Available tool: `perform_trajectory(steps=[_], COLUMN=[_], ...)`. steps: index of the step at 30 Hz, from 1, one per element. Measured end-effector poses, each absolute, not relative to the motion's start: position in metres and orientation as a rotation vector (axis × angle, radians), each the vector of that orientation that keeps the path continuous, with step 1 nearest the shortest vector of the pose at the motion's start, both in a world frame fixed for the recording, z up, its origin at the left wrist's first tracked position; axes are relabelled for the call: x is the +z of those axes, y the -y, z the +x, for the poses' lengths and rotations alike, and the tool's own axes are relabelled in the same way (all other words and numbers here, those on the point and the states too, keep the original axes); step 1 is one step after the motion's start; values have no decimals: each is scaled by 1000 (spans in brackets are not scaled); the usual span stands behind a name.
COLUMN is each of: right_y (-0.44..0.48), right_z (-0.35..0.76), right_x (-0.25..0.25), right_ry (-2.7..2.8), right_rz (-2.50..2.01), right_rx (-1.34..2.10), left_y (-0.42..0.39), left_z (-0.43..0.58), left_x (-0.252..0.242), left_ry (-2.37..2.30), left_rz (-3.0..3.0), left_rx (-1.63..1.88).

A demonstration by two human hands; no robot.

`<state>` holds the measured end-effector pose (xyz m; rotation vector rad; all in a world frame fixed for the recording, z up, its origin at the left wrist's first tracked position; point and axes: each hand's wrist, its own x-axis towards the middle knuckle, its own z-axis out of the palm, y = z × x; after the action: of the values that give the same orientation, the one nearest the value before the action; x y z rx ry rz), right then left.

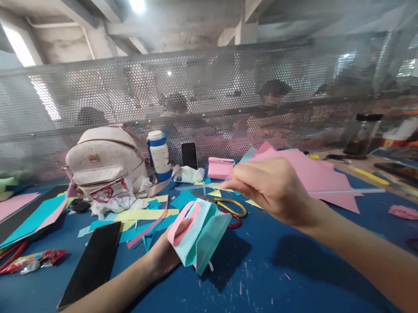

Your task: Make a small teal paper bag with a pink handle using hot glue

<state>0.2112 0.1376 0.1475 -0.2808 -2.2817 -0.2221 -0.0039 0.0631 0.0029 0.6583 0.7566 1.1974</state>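
Low over the blue table, my left hand [164, 252] grips a small folded paper bag [207, 233], light turquoise with pleated sides and a pink strip handle. The bag is tilted, and it covers some of my fingers. My right hand [274, 187] is raised to the upper right of the bag, apart from it, with fingers curled closed. Whatever it may hold is hidden. Behind the bag lie scissors [231, 208] with yellow and red handles. A small pink paper piece [220, 168] stands just beyond my right fingertips.
A pale backpack [107, 153], a white-and-blue bottle [160, 155] and a propped phone [189, 154] line the mesh divider. A dark phone [93, 262] lies left of my forearm. Pink sheets [302, 172] are behind my right hand. Paper scraps cover the middle left.
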Motion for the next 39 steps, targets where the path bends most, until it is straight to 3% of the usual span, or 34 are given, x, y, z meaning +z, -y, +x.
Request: perform_trajectory(steps=[7, 18, 31, 39], right_y=[-142, -159, -178, -183], right_z=[194, 181, 178, 179], right_x=[133, 111, 104, 104], right_ry=[2467, 2507, 2313, 2335], right_rz=[-377, -573, -467, -456], right_rx=[142, 187, 948, 1000], left_y=[-62, -61, -62, -62], left_z=[-1, -2, -4, -6], left_x=[6, 3, -1, -3], left_ry=[-748, -773, -736, -755], left_rz=[692, 738, 843, 842], left_rx=[1218, 1240, 1215, 1220])
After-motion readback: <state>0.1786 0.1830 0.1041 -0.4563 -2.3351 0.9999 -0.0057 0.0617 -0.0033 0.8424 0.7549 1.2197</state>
